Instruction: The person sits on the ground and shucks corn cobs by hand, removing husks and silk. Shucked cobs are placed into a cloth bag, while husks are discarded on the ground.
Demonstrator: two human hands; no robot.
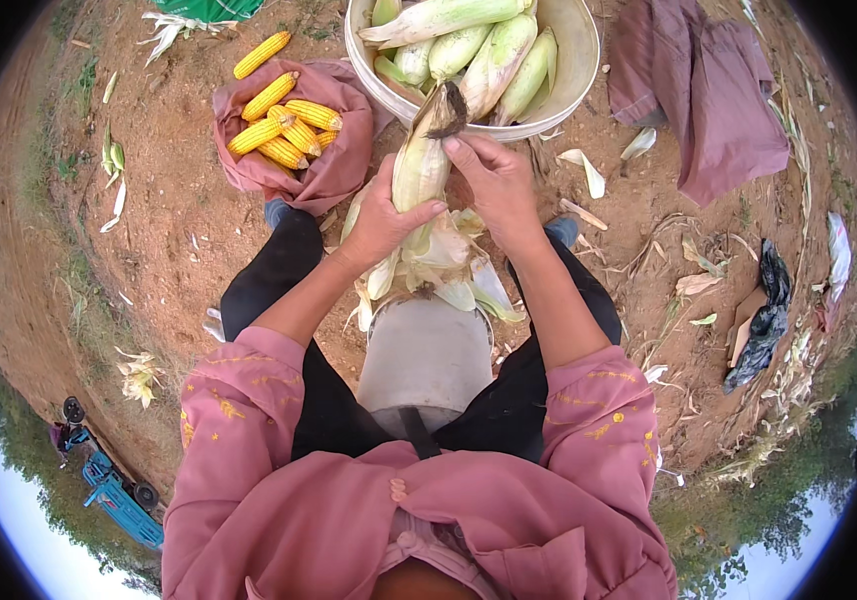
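My left hand (pixel 389 210) grips an ear of corn in its husk (pixel 422 169) around the middle, with the tip pointing away from me. Dark dried silk (pixel 451 112) hangs at that tip. The thumb and fingertips of my right hand (pixel 494 172) touch the husk just below the silk. Beneath both hands, loose pale husks (pixel 440 259) are heaped at the far end of a whitish bucket (pixel 428 360) between my legs. Beyond the ear stands a wide white tub (pixel 584 75) with several unhusked green ears (pixel 466 49) in it.
At the left, a pink cloth sack (pixel 350 142) holds several bare yellow cobs (pixel 271 135); another yellow cob (pixel 262 55) lies behind it. A mauve cloth (pixel 706 90) and black plastic (pixel 766 322) lie on the soil at right. A blue three-wheeled vehicle (pixel 117 499) stands far left.
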